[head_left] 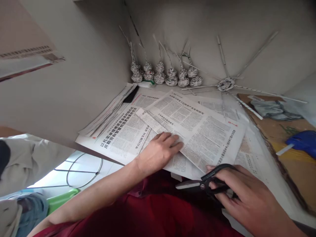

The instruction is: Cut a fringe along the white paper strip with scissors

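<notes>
My left hand (158, 152) lies flat, fingers spread, on a newspaper sheet (197, 131) spread over the table. My right hand (247, 197) grips black-handled scissors (209, 182) at the sheet's near edge, with the blades pointing left and nearly closed. More newspaper pages (120, 131) lie underneath, to the left.
Several small woven paper figures (160, 74) stand along the back wall. A woven paper star with long spokes (225, 84) sits beside them. A cardboard sheet (283, 131) at the right holds a blue glue gun (301, 141) and grey cloth (274, 108). A wire ring (84, 168) lies lower left.
</notes>
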Available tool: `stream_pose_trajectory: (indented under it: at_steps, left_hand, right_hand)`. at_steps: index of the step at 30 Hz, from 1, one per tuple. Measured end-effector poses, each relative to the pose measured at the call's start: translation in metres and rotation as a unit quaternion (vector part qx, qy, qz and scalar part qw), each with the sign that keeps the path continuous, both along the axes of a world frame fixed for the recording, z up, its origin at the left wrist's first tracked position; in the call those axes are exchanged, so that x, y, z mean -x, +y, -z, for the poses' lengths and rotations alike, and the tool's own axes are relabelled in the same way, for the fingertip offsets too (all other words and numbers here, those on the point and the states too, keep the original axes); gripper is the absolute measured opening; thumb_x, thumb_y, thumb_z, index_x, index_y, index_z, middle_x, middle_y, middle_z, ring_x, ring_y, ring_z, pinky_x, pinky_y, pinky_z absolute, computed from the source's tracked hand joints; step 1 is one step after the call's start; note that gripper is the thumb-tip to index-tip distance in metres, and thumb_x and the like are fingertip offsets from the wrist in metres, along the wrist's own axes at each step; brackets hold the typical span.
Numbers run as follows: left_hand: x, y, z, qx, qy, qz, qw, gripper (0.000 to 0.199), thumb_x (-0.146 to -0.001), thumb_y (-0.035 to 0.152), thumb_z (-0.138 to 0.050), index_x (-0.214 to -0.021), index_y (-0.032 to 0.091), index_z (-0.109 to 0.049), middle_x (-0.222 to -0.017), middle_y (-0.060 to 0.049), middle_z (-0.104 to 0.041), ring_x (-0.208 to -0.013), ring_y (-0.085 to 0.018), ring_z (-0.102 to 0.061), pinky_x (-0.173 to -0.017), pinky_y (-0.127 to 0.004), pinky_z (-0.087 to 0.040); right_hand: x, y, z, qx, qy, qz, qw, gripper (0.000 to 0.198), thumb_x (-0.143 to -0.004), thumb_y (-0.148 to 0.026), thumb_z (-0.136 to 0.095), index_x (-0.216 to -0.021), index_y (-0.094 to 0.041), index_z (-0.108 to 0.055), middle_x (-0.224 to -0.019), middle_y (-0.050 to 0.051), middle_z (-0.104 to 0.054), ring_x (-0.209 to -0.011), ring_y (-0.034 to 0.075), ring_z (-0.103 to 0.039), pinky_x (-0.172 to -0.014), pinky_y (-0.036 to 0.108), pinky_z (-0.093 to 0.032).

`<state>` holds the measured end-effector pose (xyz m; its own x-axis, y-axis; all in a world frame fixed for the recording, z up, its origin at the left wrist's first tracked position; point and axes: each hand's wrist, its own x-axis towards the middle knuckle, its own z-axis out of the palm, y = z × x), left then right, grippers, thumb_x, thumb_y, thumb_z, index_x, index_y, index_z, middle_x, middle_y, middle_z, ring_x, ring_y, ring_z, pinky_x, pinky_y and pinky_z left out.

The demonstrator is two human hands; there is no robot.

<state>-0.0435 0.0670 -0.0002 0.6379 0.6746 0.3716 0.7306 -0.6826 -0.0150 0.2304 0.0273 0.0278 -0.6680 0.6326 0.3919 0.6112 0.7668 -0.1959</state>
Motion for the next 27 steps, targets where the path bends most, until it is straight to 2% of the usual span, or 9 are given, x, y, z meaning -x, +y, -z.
stream_pose_trajectory:
  at_steps: [3, 5, 8, 11, 13, 16, 18, 23, 27]
  left_hand:
    - [-0.003, -0.015, 0.001, 0.015, 0.003, 0.009, 1.0, 0.033, -0.1, 0.017, -0.047, -0.13, 0.015, -0.062, -0.131, -0.013, -0.065, -0.121, -0.032, -0.06, -0.096, -0.047, -0.056]
    - [-0.004, -0.021, 0.002, 0.029, -0.001, 0.014, 0.999, 0.033, -0.1, 0.018, -0.047, -0.13, 0.015, -0.061, -0.132, -0.012, -0.066, -0.124, -0.032, -0.059, -0.1, -0.048, -0.055]
    - [0.002, -0.022, 0.001, 0.07, -0.038, -0.002, 0.997, 0.032, -0.102, 0.028, -0.049, -0.13, 0.018, -0.063, -0.138, -0.009, -0.064, -0.133, -0.029, -0.056, -0.11, -0.045, -0.05]
    - [0.022, -0.014, -0.002, 0.132, -0.069, -0.058, 0.987, 0.047, -0.101, 0.047, -0.048, -0.135, 0.016, -0.061, -0.145, -0.011, -0.06, -0.139, -0.025, -0.052, -0.114, -0.038, -0.047]
    - [0.041, -0.007, -0.006, 0.161, -0.047, -0.127, 0.978, 0.057, -0.101, 0.054, -0.045, -0.142, 0.017, -0.057, -0.15, -0.01, -0.055, -0.142, -0.026, -0.047, -0.116, -0.041, -0.044]
    - [0.068, 0.004, -0.009, 0.181, 0.005, -0.245, 0.953, 0.065, -0.101, 0.06, -0.037, -0.154, 0.022, -0.043, -0.161, -0.008, -0.04, -0.15, -0.031, -0.033, -0.122, -0.056, -0.03]
    - [0.081, 0.01, -0.011, 0.199, 0.016, -0.291, 0.936, 0.067, -0.101, 0.062, -0.032, -0.157, 0.024, -0.035, -0.164, -0.005, -0.033, -0.153, -0.031, -0.025, -0.123, -0.059, -0.024]
    - [0.088, 0.014, -0.011, 0.204, 0.019, -0.305, 0.93, 0.064, -0.103, 0.061, -0.03, -0.157, 0.028, -0.035, -0.165, -0.001, -0.033, -0.154, -0.028, -0.025, -0.124, -0.055, -0.024]
    - [0.084, 0.013, -0.009, 0.172, 0.032, -0.324, 0.93, 0.065, -0.102, 0.061, -0.034, -0.157, 0.027, -0.035, -0.164, -0.002, -0.035, -0.152, -0.029, -0.029, -0.122, -0.057, -0.029]
  right_hand:
    - [0.012, -0.005, 0.001, 0.067, 0.04, 0.025, 0.997, 0.01, -0.095, -0.02, -0.049, -0.101, -0.028, -0.052, -0.096, -0.001, -0.077, -0.086, 0.018, -0.074, -0.073, 0.031, -0.055]
    - [0.02, -0.005, 0.006, 0.091, 0.041, 0.007, 0.995, 0.012, -0.093, -0.019, -0.05, -0.1, -0.029, -0.052, -0.1, -0.002, -0.077, -0.092, 0.017, -0.075, -0.075, 0.029, -0.058]
    - [0.028, -0.002, 0.016, 0.071, 0.034, -0.03, 0.996, 0.018, -0.089, -0.015, -0.048, -0.101, -0.029, -0.052, -0.1, -0.003, -0.078, -0.093, 0.019, -0.076, -0.076, 0.032, -0.061]
    - [0.028, 0.0, 0.023, 0.061, 0.038, -0.03, 0.997, 0.022, -0.089, -0.016, -0.049, -0.107, -0.029, -0.053, -0.109, -0.001, -0.078, -0.1, 0.02, -0.075, -0.074, 0.032, -0.064]
    - [0.024, 0.0, 0.027, 0.066, 0.039, -0.025, 0.997, 0.024, -0.088, -0.017, -0.051, -0.108, -0.029, -0.054, -0.112, 0.0, -0.078, -0.103, 0.02, -0.075, -0.074, 0.03, -0.065]
    - [0.009, -0.003, 0.033, 0.077, 0.032, -0.026, 0.996, 0.025, -0.087, -0.021, -0.057, -0.111, -0.03, -0.057, -0.116, 0.0, -0.077, -0.106, 0.021, -0.075, -0.078, 0.03, -0.066]
    - [-0.005, -0.008, 0.039, 0.094, 0.019, -0.02, 0.995, 0.027, -0.088, -0.025, -0.06, -0.114, -0.031, -0.059, -0.119, 0.0, -0.077, -0.106, 0.022, -0.074, -0.078, 0.028, -0.066]
    - [-0.038, -0.024, 0.054, 0.093, 0.018, 0.014, 0.995, 0.043, -0.089, -0.025, -0.055, -0.131, -0.034, -0.058, -0.124, -0.001, -0.075, -0.105, 0.023, -0.074, -0.073, 0.026, -0.067]
    - [-0.046, -0.034, 0.049, 0.1, 0.017, 0.045, 0.994, 0.042, -0.093, -0.029, -0.051, -0.134, -0.035, -0.057, -0.124, -0.002, -0.074, -0.104, 0.022, -0.075, -0.074, 0.025, -0.067]
